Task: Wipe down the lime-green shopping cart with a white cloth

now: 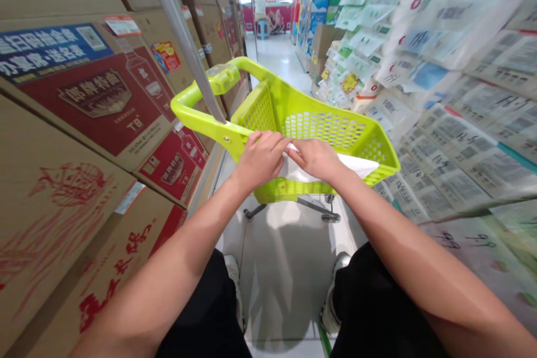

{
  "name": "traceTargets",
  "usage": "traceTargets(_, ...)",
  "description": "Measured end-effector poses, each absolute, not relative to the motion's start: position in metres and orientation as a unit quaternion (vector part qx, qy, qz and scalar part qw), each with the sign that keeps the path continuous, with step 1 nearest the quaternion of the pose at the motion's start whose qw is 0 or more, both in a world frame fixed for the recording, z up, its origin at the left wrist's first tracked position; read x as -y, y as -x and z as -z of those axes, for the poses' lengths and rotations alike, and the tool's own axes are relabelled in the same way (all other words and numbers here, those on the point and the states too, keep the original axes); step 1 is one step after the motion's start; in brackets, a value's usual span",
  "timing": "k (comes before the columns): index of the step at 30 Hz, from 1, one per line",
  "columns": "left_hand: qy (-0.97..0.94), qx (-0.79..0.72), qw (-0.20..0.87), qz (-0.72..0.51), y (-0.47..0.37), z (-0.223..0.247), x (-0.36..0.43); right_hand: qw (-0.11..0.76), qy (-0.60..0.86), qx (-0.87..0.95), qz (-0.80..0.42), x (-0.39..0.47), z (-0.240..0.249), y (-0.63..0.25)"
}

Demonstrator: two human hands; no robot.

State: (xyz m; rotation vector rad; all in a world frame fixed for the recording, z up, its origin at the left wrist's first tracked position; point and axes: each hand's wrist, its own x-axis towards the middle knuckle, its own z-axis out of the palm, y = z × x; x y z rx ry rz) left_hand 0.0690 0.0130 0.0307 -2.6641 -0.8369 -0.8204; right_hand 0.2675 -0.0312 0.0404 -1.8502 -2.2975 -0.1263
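Note:
A lime-green plastic shopping cart (pixel 327 123) stands sideways in front of me, its handle at the left and a metal pole (pixel 184 33) rising from it. My left hand (pixel 262 155) is closed over the cart's near rim. Beside it, almost touching, my right hand (pixel 312 156) has its fingers curled around a white cloth or sheet (pixel 356 165) that lies along the near side of the cart. The fingertips of both hands meet near the rim's middle.
Stacked cardboard boxes (pixel 126 95) line the left side. Packs of tissue paper (pixel 444 151) are piled on the right. Down the aisle (pixel 285 61) a person (pixel 259 0) sits on a blue stool (pixel 263 29). My feet are on the floor below the cart.

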Motion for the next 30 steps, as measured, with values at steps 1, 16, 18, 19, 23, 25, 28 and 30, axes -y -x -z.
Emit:
traceTargets(1,0.901,0.297,0.132,0.288,-0.066,-0.035,-0.013,0.098,0.618,0.779,0.038,0.034,-0.042,-0.269)
traceTargets(16,0.856,0.395,0.140,0.304,-0.066,-0.048,-0.028,0.004,0.749,0.662,0.022,0.059,-0.036,-0.337)
traceTargets(18,0.857,0.390,0.151,0.302,-0.069,-0.047,-0.026,0.037,0.743,0.668,0.033,0.047,-0.039,-0.309)
traceTargets(19,0.858,0.387,0.155,0.301,-0.070,-0.047,-0.025,0.056,0.738,0.672,0.033,0.041,-0.041,-0.294)
traceTargets(23,0.862,0.367,0.166,0.307,-0.064,-0.047,-0.027,0.111,0.720,0.685,0.021,0.019,-0.048,-0.244)
traceTargets(25,0.864,0.358,0.173,0.309,-0.056,-0.048,-0.034,0.120,0.709,0.694,0.020,0.014,-0.049,-0.234)
traceTargets(28,0.859,0.366,0.185,0.308,-0.044,-0.048,-0.045,0.109,0.699,0.706,0.016,0.016,-0.045,-0.240)
traceTargets(30,0.850,0.388,0.192,0.302,-0.037,-0.048,-0.052,0.099,0.704,0.703,0.022,0.022,-0.041,-0.255)
